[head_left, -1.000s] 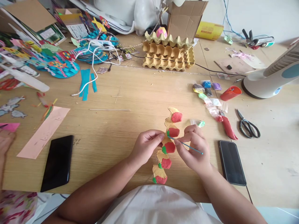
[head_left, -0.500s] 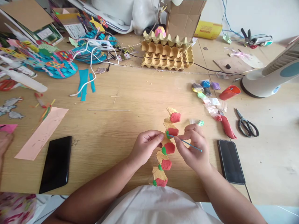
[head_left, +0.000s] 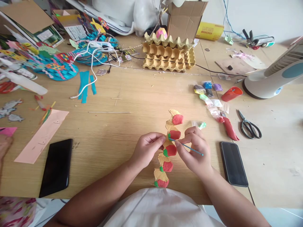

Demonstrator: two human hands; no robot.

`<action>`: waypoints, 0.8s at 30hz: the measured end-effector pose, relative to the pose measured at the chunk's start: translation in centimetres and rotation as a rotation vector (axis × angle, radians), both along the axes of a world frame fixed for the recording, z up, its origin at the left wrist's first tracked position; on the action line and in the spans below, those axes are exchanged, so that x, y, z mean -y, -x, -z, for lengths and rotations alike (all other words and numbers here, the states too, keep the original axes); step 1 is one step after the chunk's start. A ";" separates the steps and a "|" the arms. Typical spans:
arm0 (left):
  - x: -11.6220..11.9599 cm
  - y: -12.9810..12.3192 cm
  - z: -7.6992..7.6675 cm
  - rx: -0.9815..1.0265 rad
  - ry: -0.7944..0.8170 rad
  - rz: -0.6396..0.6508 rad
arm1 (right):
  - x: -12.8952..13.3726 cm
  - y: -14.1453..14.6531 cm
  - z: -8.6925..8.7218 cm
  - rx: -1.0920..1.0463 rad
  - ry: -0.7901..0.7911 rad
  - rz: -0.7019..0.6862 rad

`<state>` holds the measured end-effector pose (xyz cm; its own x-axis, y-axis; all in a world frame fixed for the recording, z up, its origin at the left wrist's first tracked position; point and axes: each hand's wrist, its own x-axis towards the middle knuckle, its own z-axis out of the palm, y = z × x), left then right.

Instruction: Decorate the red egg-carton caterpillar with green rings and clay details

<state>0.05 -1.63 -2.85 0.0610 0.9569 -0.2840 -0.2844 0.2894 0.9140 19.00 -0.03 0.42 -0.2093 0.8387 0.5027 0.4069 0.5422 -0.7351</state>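
Observation:
A strip of egg carton cups (head_left: 163,159) runs away from my body, its cups partly covered in red clay (head_left: 171,150) with bits of green clay (head_left: 165,153) along the left sides. My left hand (head_left: 150,146) pinches the strip's left edge near the middle. In my right hand (head_left: 195,148), a thin blue clay tool (head_left: 189,147) is held between thumb and fingers, its tip on the green clay of the second cup from the far end. That farthest cup carries red clay only. A small bag of green clay (head_left: 202,125) lies beyond my right hand.
Right of my hands are a phone (head_left: 234,164), black scissors (head_left: 251,124), clay packets (head_left: 207,88) and an orange cup (head_left: 232,94). Stacked egg cartons (head_left: 168,53) stand at the back. On the left lie another phone (head_left: 56,167) and a pink paper strip (head_left: 42,135); another person's hand (head_left: 3,145) is at the edge.
The tool in my right hand has shifted very slightly, its tip still on the green clay. My left hand keeps its hold on the strip.

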 end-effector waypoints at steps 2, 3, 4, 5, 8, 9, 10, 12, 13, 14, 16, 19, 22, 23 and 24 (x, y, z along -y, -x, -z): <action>0.0 0.0 0.0 0.007 -0.001 0.000 | 0.0 0.0 0.1 0.004 -0.007 0.008; 0.0 0.1 -0.1 0.011 0.001 0.000 | 0.0 0.1 0.1 0.005 -0.009 0.010; 0.0 0.1 -0.1 0.015 0.003 0.001 | 0.0 0.1 0.1 0.006 -0.010 0.008; 0.0 0.1 0.0 0.018 0.004 0.001 | 0.0 0.1 0.1 0.007 -0.012 0.007; 0.0 0.1 0.0 0.032 0.012 -0.012 | 0.1 0.1 0.0 -0.006 -0.003 -0.001; -0.1 0.1 0.1 0.044 0.020 -0.020 | 0.0 0.0 0.0 -0.026 0.017 -0.013; -0.1 0.1 0.1 0.063 0.034 -0.030 | 0.0 -0.1 0.0 -0.062 0.051 -0.031; -0.3 0.0 0.0 0.121 0.080 -0.056 | -0.2 -0.3 0.1 -0.196 0.146 -0.065; -0.4 0.1 -0.1 0.158 0.108 -0.070 | -0.4 -0.4 0.3 -0.287 0.192 -0.065; -0.5 0.1 -0.2 0.198 0.138 -0.081 | -0.7 -0.5 0.6 -0.386 0.234 -0.046; -0.7 0.2 -0.5 0.281 0.189 -0.077 | -1.3 -0.6 1.1 -0.563 0.296 0.018; -1.0 0.4 -0.7 0.371 0.229 -0.025 | -2.2 -0.3 1.8 -0.713 0.423 0.062; -1.0 0.5 -0.8 0.398 0.237 0.023 | -2.4 0.2 2.2 -0.724 0.597 0.024; -1.1 0.5 -0.8 0.396 0.236 0.040 | -2.3 0.4 2.3 -0.709 0.653 -0.006; -1.1 0.5 -0.7 0.387 0.235 0.060 | -2.1 0.6 2.4 -0.694 0.700 -0.046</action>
